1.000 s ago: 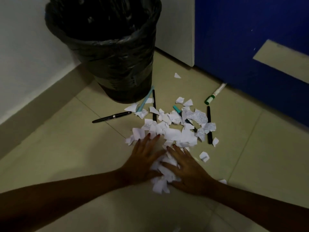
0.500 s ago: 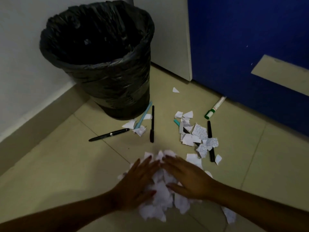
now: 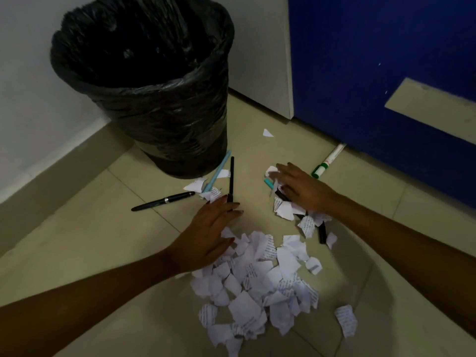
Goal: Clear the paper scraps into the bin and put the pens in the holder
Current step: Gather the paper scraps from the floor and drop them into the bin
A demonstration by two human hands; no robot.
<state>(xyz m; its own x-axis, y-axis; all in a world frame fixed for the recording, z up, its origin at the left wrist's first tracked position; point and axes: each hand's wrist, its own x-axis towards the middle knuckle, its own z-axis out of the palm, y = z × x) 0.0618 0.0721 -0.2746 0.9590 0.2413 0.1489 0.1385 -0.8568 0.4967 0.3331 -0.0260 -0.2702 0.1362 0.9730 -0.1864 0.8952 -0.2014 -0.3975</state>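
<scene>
Head view: the left hand [image 3: 210, 233] lay flat, fingers spread, beside the scrap pile [image 3: 260, 282] on the floor [image 3: 77, 253]; the right hand [image 3: 300, 188], fingers spread, covered scraps near the pens [image 3: 164, 201]; bin [image 3: 144, 81] behind

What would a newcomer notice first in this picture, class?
A heap of paper scraps lies on the floor in the near centre, with the left hand flat at its far-left edge. The bin, lined with a black bag, stands behind in the corner. The right hand reaches over more scraps and pens further right.
</scene>
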